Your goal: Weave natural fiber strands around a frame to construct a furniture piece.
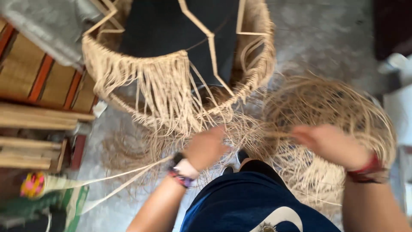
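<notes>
A round frame (pixel 214 47) of pale cane rods stands in front of me, with a fringe of straw-coloured fibre strands (pixel 167 94) hanging from its rim. My left hand (pixel 206 148) is closed among the fringe's lower ends. My right hand (pixel 328 144), blurred, pinches a thin fibre strand (pixel 274 134) that runs leftward toward the fringe. A loose coiled heap of the same fibre (pixel 330 103) lies on the floor behind the right hand. Both wrists carry bands. My dark blue trouser leg (pixel 244 202) fills the bottom middle.
Wooden slats (pixel 38 118) and a striped woven mat (pixel 34 77) lie at the left. Below them sits a colourful spool (pixel 32 184), and long flat strips (pixel 120 176) trail over the grey floor (pixel 326 38). White objects (pixel 397 64) stand at the right edge.
</notes>
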